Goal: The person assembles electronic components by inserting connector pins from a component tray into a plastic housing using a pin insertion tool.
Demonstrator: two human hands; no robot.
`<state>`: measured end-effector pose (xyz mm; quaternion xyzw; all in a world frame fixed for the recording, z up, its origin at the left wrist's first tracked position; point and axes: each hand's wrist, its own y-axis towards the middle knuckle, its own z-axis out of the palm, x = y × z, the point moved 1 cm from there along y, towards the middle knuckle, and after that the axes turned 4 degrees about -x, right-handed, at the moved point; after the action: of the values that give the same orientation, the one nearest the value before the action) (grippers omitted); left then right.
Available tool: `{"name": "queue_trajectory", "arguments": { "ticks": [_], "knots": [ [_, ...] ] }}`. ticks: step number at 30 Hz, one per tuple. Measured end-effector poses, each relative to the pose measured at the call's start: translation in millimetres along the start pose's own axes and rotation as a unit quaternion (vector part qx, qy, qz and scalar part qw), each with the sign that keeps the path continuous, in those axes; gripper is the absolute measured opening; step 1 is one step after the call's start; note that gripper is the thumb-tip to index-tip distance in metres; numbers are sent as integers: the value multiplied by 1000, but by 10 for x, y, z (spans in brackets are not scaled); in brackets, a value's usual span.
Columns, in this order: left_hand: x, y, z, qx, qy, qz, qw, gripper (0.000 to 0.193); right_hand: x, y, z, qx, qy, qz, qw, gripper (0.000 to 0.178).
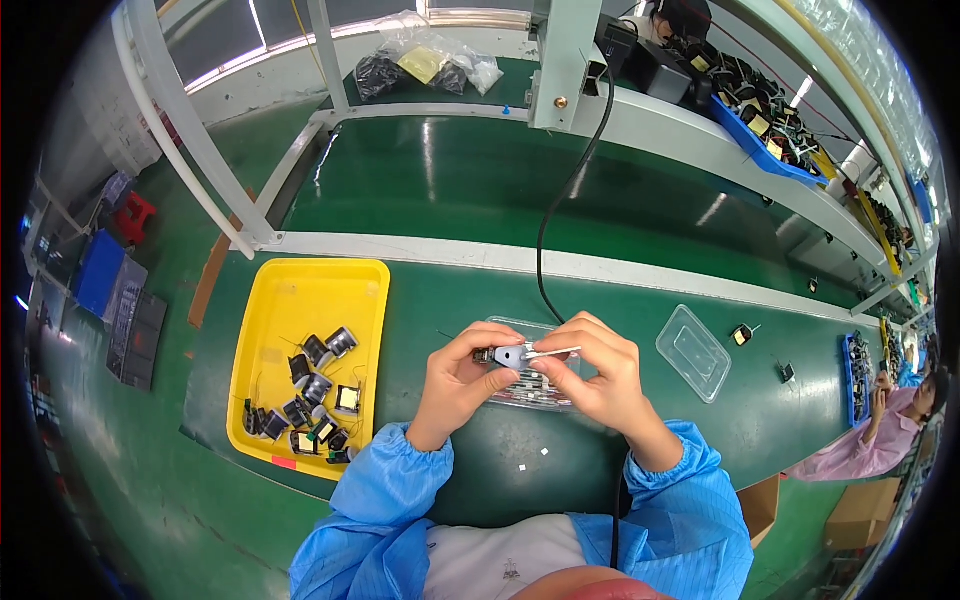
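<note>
the left hand (pixel 447 382) pinches a small grey part (pixel 511 357), the right hand (pixel 602 380) a thin white strip (pixel 557 351) at its right side, above the clear tub (pixel 522 324) between the tabletop's (pixel 480 470) near and far edges; best brace the part firmly and guide the strip gently, unbent.

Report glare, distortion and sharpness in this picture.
Head view: glare streaks the green surface beyond the white rail; head view: corners black, edges bowing near the rim; head view: left hand and right hand look fairly sharp, but fine detail on the gray part and pale lead is too small to tell.
</note>
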<state>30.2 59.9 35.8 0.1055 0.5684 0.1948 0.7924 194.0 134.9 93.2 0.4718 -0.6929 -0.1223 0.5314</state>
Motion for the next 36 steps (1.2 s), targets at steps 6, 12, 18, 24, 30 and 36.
{"name": "queue_trajectory", "arguments": {
  "ticks": [6, 12, 18, 24, 30, 36],
  "knots": [
    [-8, -36, -6, -9, -11, -21, 1000, 31, 7, -18, 17, 15, 18, 5, 1000, 14],
    [13, -21, -3, -20, -6, -37, 999, 31, -13, -19, 24, 9, 18, 28, 999, 12],
    [111, -40, 25, -40, -26, -57, 997, 31, -104, -55, 47, 19, 17, 52, 998, 14],
    [101, -48, 25, -42, -33, -64, 997, 31, -110, -59, 70, 24, 27, 100, 994, 27],
    [74, -49, 29, -47, -37, -81, 995, 31, -137, -80, 73, 17, 26, 106, 994, 32],
    [120, -28, -33, -63, -37, -79, 994, 30, -117, 2, -6, 38, 11, 91, 995, 38]
  ]
}}
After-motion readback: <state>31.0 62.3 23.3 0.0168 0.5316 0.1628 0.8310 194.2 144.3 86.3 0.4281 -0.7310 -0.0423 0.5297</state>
